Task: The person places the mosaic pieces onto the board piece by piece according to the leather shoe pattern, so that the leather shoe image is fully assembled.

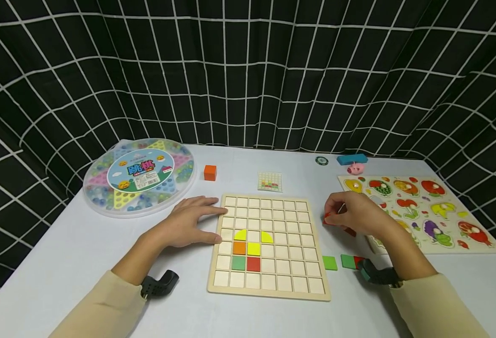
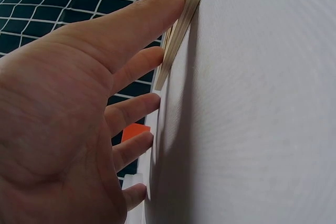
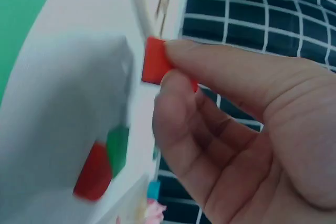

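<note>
1. Left hand point(image 1: 188, 225) flat, fingers straight, pressing wooden board point(image 1: 298, 281) edge to keep it from sliding.
2. Right hand point(image 1: 355, 216) pinching red tile point(image 3: 155, 61), lifted just beside board.

1. A right hand point(image 3: 236, 145) fills the frame, thumb and fingers pinching a small red tile point(image 3: 155, 61).
2. Below, blurred, a red piece point(image 3: 93, 174) touches a green piece point(image 3: 118, 148) on the white table point(image 3: 79, 35).
</note>
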### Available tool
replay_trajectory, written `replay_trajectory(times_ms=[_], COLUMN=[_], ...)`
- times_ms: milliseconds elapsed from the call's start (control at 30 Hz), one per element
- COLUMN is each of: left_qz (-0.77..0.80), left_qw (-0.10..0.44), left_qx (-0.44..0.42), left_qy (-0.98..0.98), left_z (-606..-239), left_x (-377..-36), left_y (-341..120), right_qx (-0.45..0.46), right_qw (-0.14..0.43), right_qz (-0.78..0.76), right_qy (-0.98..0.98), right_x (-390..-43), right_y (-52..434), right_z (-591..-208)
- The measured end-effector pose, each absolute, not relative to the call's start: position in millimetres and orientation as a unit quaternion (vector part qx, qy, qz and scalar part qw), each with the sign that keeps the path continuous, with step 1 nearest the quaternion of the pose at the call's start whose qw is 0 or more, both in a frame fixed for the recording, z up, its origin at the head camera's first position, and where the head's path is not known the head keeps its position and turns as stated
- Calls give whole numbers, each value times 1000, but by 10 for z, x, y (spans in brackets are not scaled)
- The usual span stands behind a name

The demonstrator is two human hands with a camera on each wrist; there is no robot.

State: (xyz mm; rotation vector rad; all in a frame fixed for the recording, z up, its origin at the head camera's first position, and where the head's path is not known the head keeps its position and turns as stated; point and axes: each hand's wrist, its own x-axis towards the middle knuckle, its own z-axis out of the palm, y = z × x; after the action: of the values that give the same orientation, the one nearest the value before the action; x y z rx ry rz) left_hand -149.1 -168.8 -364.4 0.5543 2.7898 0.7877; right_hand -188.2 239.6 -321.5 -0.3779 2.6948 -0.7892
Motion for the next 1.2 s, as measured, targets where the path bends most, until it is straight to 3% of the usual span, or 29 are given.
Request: replay_trajectory(times_ms=[233, 700, 1200], left_qz=[266, 268, 263], left_qw=[99, 94, 94], left_qx=[183, 188, 191], left_qy=[941, 940, 941], left_z=[-3632, -3650, -3639], left_x=[-1498, -1506, -1509], left_y=[-1690, -1693, -1692], right_qx=[-183, -247, -292], right_qw=[177, 269, 210], right_qz=[-361, -386, -309], right_qy=[897, 847, 881], right_x=[-1746, -1390, -1233], right_y=[2090, 1442, 1265], right_z=[-3139, -3227, -3280])
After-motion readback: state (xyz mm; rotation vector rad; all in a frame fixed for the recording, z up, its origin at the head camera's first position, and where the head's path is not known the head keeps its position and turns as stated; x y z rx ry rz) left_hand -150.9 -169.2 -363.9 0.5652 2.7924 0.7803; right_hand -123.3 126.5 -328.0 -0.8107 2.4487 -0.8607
